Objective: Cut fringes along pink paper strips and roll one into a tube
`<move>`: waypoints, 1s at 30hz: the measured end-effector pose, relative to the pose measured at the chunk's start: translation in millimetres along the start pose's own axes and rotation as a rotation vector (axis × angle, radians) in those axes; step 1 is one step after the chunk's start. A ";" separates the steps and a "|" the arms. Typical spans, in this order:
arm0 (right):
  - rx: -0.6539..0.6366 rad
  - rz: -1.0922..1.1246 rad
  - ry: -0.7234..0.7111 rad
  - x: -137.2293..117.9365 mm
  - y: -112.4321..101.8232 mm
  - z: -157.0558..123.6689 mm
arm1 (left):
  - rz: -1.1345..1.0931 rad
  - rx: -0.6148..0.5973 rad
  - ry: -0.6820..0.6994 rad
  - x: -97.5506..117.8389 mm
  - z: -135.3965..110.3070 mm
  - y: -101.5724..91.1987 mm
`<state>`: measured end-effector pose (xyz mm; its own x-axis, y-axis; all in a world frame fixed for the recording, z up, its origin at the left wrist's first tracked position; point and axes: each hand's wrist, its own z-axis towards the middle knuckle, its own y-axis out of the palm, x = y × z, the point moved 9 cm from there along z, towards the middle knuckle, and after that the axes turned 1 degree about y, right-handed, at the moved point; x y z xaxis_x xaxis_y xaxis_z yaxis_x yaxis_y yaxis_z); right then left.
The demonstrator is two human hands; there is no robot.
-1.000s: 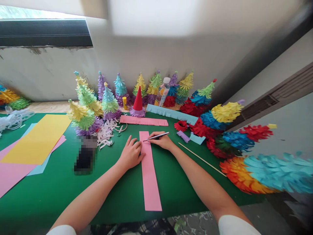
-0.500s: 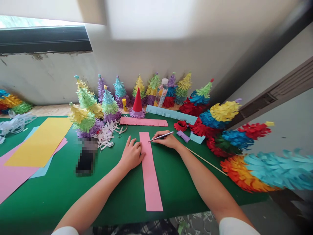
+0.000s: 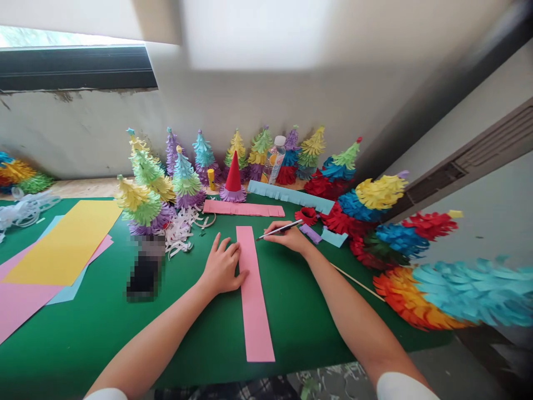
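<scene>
Green bench (image 3: 200,344) holds the pink strip (image 3: 255,311), my left fingers (image 3: 226,243) splayed on its edge. My right fingers (image 3: 272,226) grip the pen (image 3: 291,225), now shifted rightward off the strip. Bottle (image 3: 275,158) contents: unclear.

Short white sleeves (image 3: 405,385), bare forearms (image 3: 347,311), a dark, pale-lined checked garment (image 3: 233,390)

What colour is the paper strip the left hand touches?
The paper strip is pink, seen best in the head view.

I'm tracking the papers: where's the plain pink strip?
The plain pink strip lies below the head view's centre on the green tabletop, the left hand touching its left edge.
</scene>
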<state>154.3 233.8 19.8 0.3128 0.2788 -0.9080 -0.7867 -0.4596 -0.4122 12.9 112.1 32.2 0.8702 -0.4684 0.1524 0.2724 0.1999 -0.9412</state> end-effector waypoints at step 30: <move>-0.019 0.011 -0.003 -0.4 39.4 4.7 | -0.013 -0.015 0.053 2.9 -3.0 6.2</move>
<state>120.6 219.6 4.3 0.3025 0.2760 -0.9123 -0.7798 -0.4787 -0.4034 15.8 109.5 25.9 0.8439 -0.5155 0.1489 0.2771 0.1811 -0.9436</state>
